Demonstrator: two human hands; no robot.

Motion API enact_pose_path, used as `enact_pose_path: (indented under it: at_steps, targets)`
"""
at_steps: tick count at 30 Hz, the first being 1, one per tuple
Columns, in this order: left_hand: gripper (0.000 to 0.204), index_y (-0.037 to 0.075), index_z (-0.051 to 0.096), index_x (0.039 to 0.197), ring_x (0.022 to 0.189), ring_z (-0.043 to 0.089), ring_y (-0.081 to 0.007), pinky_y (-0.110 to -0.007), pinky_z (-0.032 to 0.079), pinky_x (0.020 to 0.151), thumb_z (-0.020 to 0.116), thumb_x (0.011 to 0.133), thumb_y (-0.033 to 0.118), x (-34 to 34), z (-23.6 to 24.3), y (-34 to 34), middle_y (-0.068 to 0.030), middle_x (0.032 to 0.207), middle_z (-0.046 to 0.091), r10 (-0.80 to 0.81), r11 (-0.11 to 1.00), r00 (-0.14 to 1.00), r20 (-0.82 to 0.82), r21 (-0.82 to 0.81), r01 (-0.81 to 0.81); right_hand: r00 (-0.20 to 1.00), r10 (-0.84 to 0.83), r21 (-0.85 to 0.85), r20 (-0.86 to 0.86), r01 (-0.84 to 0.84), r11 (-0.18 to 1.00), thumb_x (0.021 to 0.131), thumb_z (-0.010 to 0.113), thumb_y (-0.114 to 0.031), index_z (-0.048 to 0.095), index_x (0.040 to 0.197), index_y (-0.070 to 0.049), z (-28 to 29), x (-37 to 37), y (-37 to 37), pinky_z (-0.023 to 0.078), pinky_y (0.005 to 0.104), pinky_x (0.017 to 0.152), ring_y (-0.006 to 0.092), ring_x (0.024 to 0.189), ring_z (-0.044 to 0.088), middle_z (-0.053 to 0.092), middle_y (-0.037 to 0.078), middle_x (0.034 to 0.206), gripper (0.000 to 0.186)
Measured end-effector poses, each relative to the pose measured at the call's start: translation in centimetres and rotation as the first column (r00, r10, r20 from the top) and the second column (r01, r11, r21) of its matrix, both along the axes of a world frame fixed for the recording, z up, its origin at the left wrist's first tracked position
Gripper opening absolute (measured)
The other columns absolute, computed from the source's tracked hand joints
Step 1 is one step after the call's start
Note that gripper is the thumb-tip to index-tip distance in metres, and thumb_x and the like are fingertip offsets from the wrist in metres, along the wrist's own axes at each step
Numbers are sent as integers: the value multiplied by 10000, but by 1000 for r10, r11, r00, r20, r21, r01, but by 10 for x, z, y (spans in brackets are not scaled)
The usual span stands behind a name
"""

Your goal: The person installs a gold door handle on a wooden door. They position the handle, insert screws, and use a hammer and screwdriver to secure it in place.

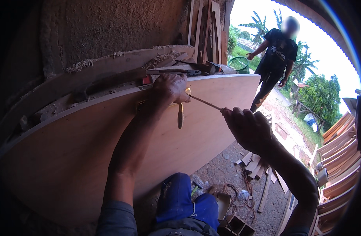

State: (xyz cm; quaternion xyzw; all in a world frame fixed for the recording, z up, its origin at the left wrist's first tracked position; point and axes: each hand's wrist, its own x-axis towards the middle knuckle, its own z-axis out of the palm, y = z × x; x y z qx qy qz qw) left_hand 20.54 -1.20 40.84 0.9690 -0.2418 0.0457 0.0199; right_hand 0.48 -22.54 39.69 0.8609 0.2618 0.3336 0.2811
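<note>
A pale wooden door panel [212, 118] stands on its side in front of me, with a brass-coloured door handle [180, 116] at its upper edge. The handle's lever hangs down against the wood. My left hand [171, 87] is closed over the panel's top edge and the handle's plate, covering much of it. My right hand [249, 129] is wrapped round the grip of a screwdriver [206, 103]. Its thin shaft points left, and the tip meets the plate beside my left fingers. A screw at the tip is too small to make out.
Behind the panel, a bench carries pliers [194, 72], a hammer [212, 69] and wood shavings [80, 65]. Another person [280, 55] stands beyond the panel's right end. Wood offcuts [254, 165], cables and an open box [236, 226] lie on the floor. Timber [339, 157] is stacked at right.
</note>
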Motion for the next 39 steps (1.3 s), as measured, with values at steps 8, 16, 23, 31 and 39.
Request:
enact_pose_path:
  at_steps: [8, 16, 23, 31, 39]
  targets:
    - [831, 74, 502, 1413, 1360, 558, -335, -478, 421, 1150, 783, 809, 571, -7, 5, 1, -159, 1418, 616, 8, 1000, 1000, 8, -16, -8, 710, 296, 760, -638, 642, 98, 1000, 682, -263, 542, 1311, -5, 20, 5, 7, 463, 293, 490, 146, 634, 630, 681, 130, 963, 427]
    - [840, 36, 534, 1415, 1289, 629, -312, -414, 487, 1104, 806, 781, 515, -6, -2, -1, -160, 1342, 682, -19, 999, 992, 127, -39, 24, 989, 5, -235, 151, 31, 971, 903, 637, -28, 630, 1228, -28, 5, -16, 13, 502, 319, 582, 192, 657, 581, 592, 71, 988, 325]
    - [817, 46, 545, 1404, 1276, 639, -310, -419, 508, 1080, 804, 783, 511, -5, 1, 0, -162, 1344, 681, 2, 1000, 995, 96, -20, 0, 686, 233, 713, -690, 700, 51, 976, 722, -317, 619, 1247, -2, 36, 1, 21, 462, 286, 504, 133, 667, 650, 706, 71, 948, 428]
    - [795, 42, 566, 1380, 1247, 658, -312, -422, 536, 1043, 799, 785, 515, -8, 0, 0, -171, 1321, 690, -23, 999, 994, 105, -41, 27, 955, -52, 355, -291, 158, 921, 970, 649, -148, 653, 1201, -21, 7, -12, 17, 512, 278, 598, 165, 776, 636, 644, 94, 968, 264]
    - [833, 69, 503, 1442, 1323, 593, -326, -456, 453, 1123, 770, 817, 550, -10, 2, -2, -147, 1382, 649, -5, 1000, 998, 62, -6, 6, 818, 162, 803, -552, 470, 366, 931, 773, -267, 625, 1244, -29, 16, -1, 5, 515, 277, 594, 163, 679, 642, 671, 118, 1002, 420]
